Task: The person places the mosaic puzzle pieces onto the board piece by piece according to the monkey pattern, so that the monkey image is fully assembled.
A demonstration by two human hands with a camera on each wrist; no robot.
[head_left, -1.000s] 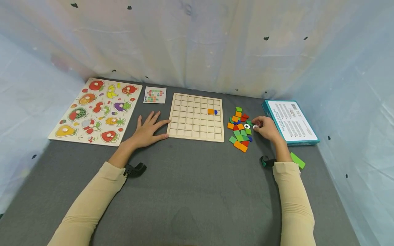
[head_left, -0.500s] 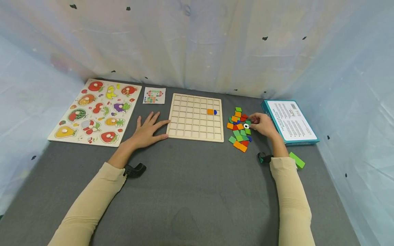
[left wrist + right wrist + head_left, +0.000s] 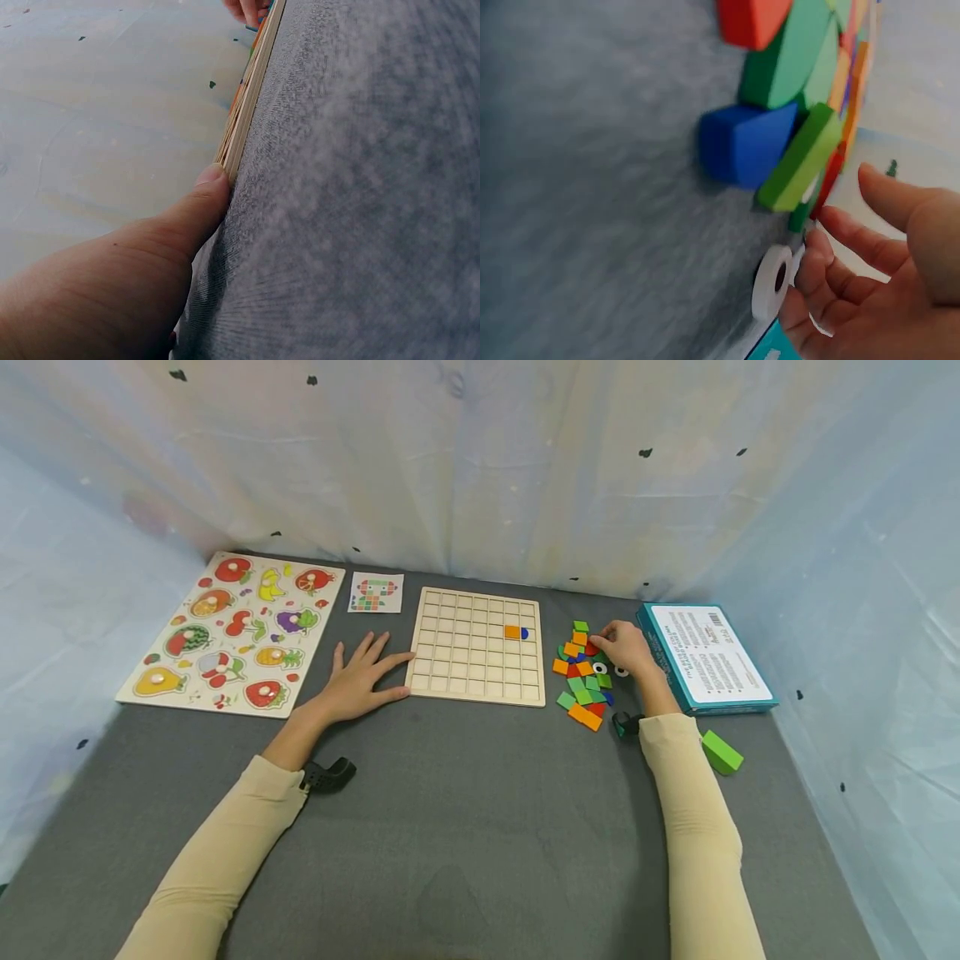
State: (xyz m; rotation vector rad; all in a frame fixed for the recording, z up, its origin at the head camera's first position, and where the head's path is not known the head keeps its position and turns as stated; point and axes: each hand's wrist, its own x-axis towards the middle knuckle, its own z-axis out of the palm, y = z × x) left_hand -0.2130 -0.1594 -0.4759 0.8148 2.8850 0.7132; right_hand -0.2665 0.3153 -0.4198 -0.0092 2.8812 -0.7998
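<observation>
"Left hand (image 3: 360, 681) at the flat, pale wooden grid board (image 3: 450, 656), fingers spread wide, thumb and index finger touching its left edge!"

"Steadying it on the dark grey tabletop (image 3: 480, 818), I'd say. Near the board's right side, an orange square piece (image 3: 512, 632) and a blue half-round piece (image 3: 524, 633) sit together."

"Across to the right hand (image 3: 628, 647), over the far right of the loose, multicoloured heap of flat pieces (image 3: 583, 685). It's at a red piece (image 3: 592, 649); touching or just short, I can't tell."

"Thumb and index finger apart, no pinch there! A white ring-shaped piece (image 3: 763, 289) lies just beside the lower fingers."

"And that heap is right of the board, presumably for a short reach. The small printed card (image 3: 375, 592) lies beyond the left hand, probably to stay readable."
</observation>
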